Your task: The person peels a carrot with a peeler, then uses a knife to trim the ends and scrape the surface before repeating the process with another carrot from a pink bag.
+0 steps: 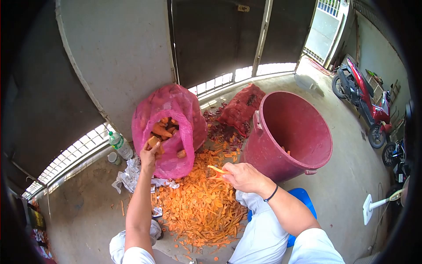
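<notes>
At the mouth of a pink mesh sack (193,127) my left hand (149,155) has its fingers wrapped round a carrot (153,141). More carrots (162,128) show inside the sack. My right hand (241,177) is closed on an orange peeler (217,172), held above a heap of carrot peels and cut ends (202,204) on the floor between my legs. The peeler and the carrot are well apart.
A big dark red bin (263,149) stands at the right, with a red mesh sack (239,110) behind it. A plastic bottle (121,146) and a cup (114,158) are at the left. Beneath me is a blue stool (305,200). A motorcycle (362,92) stands far right.
</notes>
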The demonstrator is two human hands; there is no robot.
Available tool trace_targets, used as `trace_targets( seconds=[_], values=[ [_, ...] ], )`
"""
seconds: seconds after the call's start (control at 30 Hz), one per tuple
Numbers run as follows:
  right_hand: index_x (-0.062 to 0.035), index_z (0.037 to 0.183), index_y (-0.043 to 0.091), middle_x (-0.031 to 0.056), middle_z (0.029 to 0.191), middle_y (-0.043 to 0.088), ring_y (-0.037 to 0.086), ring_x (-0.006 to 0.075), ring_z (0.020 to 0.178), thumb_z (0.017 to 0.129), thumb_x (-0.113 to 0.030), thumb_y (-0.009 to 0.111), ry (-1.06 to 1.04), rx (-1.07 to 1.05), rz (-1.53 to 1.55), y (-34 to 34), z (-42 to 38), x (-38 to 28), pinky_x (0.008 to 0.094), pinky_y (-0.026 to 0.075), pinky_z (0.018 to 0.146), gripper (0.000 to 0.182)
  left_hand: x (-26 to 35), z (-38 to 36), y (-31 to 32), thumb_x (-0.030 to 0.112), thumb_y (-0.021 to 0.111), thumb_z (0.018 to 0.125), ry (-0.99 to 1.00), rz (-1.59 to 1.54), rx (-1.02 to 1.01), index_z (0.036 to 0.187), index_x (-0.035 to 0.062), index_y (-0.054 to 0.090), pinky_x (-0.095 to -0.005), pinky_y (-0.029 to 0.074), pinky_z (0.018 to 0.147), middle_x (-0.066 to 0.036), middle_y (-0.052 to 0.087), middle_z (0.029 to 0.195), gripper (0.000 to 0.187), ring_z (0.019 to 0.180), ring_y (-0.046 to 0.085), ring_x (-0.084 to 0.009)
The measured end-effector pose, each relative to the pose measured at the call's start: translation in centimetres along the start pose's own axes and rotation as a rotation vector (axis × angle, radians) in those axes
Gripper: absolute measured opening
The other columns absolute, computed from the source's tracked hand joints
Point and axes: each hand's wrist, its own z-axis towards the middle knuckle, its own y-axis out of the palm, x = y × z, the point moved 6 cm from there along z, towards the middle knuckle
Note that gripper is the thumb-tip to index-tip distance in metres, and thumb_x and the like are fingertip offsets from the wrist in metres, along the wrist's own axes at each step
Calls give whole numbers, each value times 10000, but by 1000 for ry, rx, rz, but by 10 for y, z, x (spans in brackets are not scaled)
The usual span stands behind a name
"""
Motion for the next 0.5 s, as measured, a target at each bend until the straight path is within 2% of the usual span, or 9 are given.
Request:
trace_targets(
  seconds=[0.03, 0.1, 0.17, 0.23, 0.27, 0.3, 0.37, 0.4, 0.5],
  values=[
    [-64, 1072, 586, 212, 799, 688, 675, 456, 810, 965, -223, 656, 13, 23, 5, -1, 0, 0, 545, 522, 690, 204, 16, -12, 5, 156, 812, 895, 14, 5, 1, 1302, 75, 636, -306, 587, 607, -96, 752, 1025, 450, 745, 733, -173],
    [-60, 1086, 609, 204, 797, 692, 690, 431, 803, 964, -229, 664, 3, 54, 19, -1, 2, -1, 524, 529, 688, 215, 33, -35, 23, 107, 772, 914, -167, -345, -150, 1272, 66, 614, -334, 640, 671, -96, 744, 989, 393, 758, 738, -199],
    [-56, 1099, 631, 197, 796, 696, 706, 406, 797, 964, -235, 672, -12, 79, 37, -2, 5, -3, 502, 537, 686, 228, 55, -47, 29, 15, 709, 910, -157, -363, -231, 1214, 51, 601, -364, 665, 759, -124, 732, 1026, 325, 829, 749, -237],
    [-52, 1144, 666, 182, 771, 689, 725, 331, 764, 954, -261, 701, 63, 140, 293, -4, 7, -3, 454, 542, 682, 284, 83, -77, 46, 3, 683, 883, -219, -427, -323, 1170, 31, 603, -387, 661, 841, -159, 714, 1082, 299, 936, 748, -281],
    [-51, 1175, 694, 115, 775, 719, 701, 200, 673, 974, -258, 712, 40, 209, 320, -1, 8, 1, 364, 538, 611, 289, 82, -84, 40, 51, 637, 895, -266, -536, -381, 1171, 9, 588, -426, 643, 918, -194, 697, 1154, 284, 1074, 715, -345],
    [-51, 1175, 694, 115, 775, 719, 701, 200, 673, 974, -258, 712, 23, 215, 327, -2, 7, -8, 364, 538, 611, 289, 101, -103, 40, 51, 637, 895, -251, -525, -378, 1171, 9, 588, -426, 643, 918, -194, 697, 1154, 284, 1074, 715, -345],
    [-41, 1133, 722, 49, 825, 737, 648, 107, 624, 1001, -232, 701, 170, 187, 1028, 0, 8, -19, 280, 510, 525, 233, 136, -153, 59, 109, 634, 907, -389, -684, -369, 1218, -54, 575, -480, 590, 1021, -280, 617, 1324, 356, 1238, 633, -403],
    [-32, 1155, 731, 36, 907, 734, 626, 54, 623, 1017, -190, 686, 171, 198, 1062, -4, 7, -32, 213, 503, 474, 214, 136, -162, 54, 176, 627, 946, -392, -699, -388, 1259, -43, 553, -522, 559, 1054, -309, 558, 1404, 389, 1304, 577, -438],
    [-30, 1183, 735, 23, 888, 731, 602, 46, 590, 994, -156, 712, 113, 158, 952, -31, 13, -69, 219, 502, 461, 228, 162, -215, 52, 242, 656, 962, -369, -679, -421, 1319, -21, 532, -530, 563, 1033, -318, 540, 1425, 461, 1325, 563, -436]
  ],
)
